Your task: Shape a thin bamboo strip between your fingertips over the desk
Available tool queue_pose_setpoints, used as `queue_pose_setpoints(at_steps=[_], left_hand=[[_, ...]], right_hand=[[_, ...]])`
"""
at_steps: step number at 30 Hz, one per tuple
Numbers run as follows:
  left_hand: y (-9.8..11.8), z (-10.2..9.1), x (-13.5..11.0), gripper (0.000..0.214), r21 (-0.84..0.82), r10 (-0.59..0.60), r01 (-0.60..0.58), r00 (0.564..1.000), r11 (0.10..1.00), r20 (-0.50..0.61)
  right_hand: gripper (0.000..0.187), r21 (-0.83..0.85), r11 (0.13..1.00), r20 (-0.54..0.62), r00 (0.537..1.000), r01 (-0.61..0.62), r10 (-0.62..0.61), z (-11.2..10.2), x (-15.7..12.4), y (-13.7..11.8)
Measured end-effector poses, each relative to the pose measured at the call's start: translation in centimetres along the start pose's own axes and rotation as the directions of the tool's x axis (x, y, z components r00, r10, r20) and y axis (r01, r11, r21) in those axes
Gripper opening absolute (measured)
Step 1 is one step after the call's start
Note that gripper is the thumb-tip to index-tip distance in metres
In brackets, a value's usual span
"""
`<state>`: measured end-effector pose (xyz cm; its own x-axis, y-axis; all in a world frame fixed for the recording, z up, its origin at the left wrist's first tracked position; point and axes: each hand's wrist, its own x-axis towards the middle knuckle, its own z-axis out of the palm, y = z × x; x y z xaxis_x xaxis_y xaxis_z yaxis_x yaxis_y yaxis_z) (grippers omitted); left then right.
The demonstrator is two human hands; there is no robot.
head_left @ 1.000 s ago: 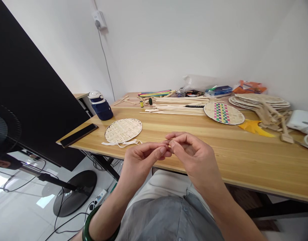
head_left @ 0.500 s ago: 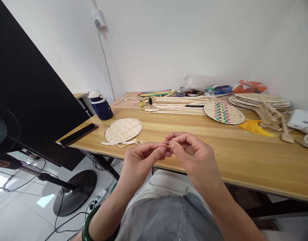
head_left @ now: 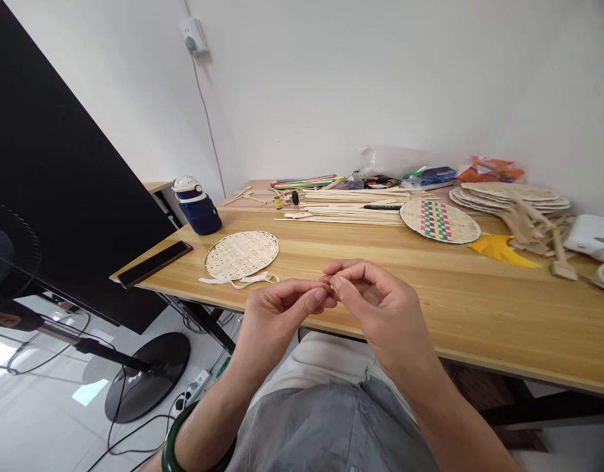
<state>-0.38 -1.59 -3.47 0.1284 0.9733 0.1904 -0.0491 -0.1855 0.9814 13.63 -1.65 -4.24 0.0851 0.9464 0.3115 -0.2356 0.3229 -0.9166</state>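
Note:
My left hand and my right hand meet fingertip to fingertip above the near edge of the wooden table. Both pinch something very small and thin between thumb and forefinger; it is too small to make out. A green bangle circles my left wrist. A plain woven bamboo disc lies on the table just beyond my left hand, with a white strip curled at its near edge.
A black phone lies at the table's left corner beside a navy bottle. Bamboo strips, a colourful woven disc, stacked woven fans, yellow scrap and a white device fill the back. A fan stand is on the floor left.

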Motion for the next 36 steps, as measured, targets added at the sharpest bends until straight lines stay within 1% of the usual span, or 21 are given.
queue_pose_setpoints(at_steps=[9, 13, 16, 31, 36], left_hand=[[0.03, 0.11, -0.07, 0.009, -0.015, 0.008, -0.008, 1.0, 1.0, -0.014], [0.08, 0.17, -0.07, 0.009, -0.027, 0.015, -0.015, 1.0, 1.0, -0.019], [0.04, 0.18, -0.07, 0.008, -0.043, 0.021, -0.022, 1.0, 0.999, -0.016], [-0.1, 0.11, 0.08, 0.008, -0.015, 0.014, -0.015, 1.0, 1.0, -0.02], [-0.05, 0.16, 0.04, 0.007, -0.032, 0.018, -0.019, 1.0, 0.999, -0.016]], right_hand=[[0.013, 0.026, 1.0, -0.022, 1.0, -0.007, 0.008, -0.01, -0.07, 0.13], [0.013, 0.031, 0.999, -0.02, 1.0, 0.014, -0.013, -0.02, -0.08, 0.15], [0.013, 0.025, 1.0, -0.017, 1.0, 0.005, -0.004, 0.01, -0.09, 0.11], [0.014, -0.007, 1.0, -0.006, 1.0, 0.004, -0.004, 0.01, -0.11, 0.01], [0.014, 0.021, 1.0, -0.008, 1.0, -0.002, 0.002, 0.05, -0.18, -0.03]])
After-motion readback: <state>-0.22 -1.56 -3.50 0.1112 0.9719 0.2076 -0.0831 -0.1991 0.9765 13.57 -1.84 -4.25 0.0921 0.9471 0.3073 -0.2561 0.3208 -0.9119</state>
